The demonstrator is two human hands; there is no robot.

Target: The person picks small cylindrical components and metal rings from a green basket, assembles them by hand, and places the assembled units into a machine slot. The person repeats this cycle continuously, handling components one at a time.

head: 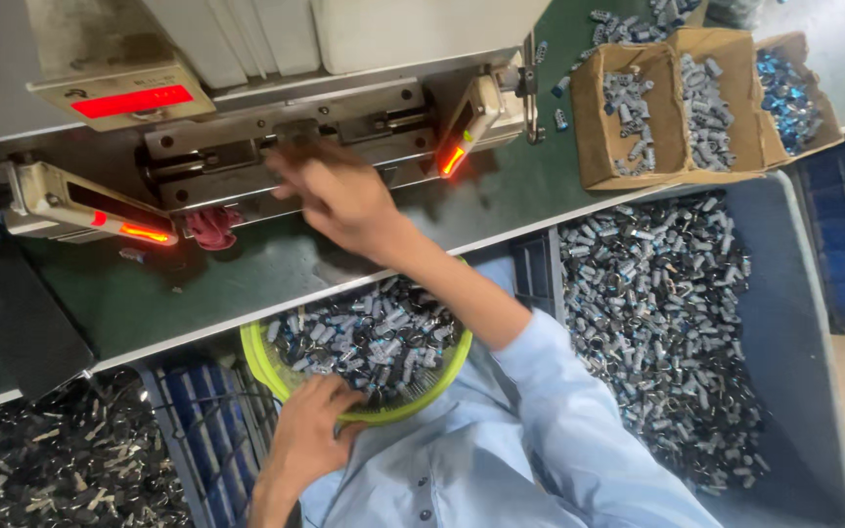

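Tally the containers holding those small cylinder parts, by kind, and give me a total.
Round yellow-green bowl, left hand at its rim: 1
Brown cardboard boxes: 3
Large grey-blue bin: 1
Total: 5
The right hand is at the machine, not at any container.

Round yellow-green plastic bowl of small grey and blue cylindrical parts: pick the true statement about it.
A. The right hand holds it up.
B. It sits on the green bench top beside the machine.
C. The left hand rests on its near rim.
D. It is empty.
C. The left hand lies on the near rim of the round yellow-green plastic bowl, while the right hand reaches up to the machine.
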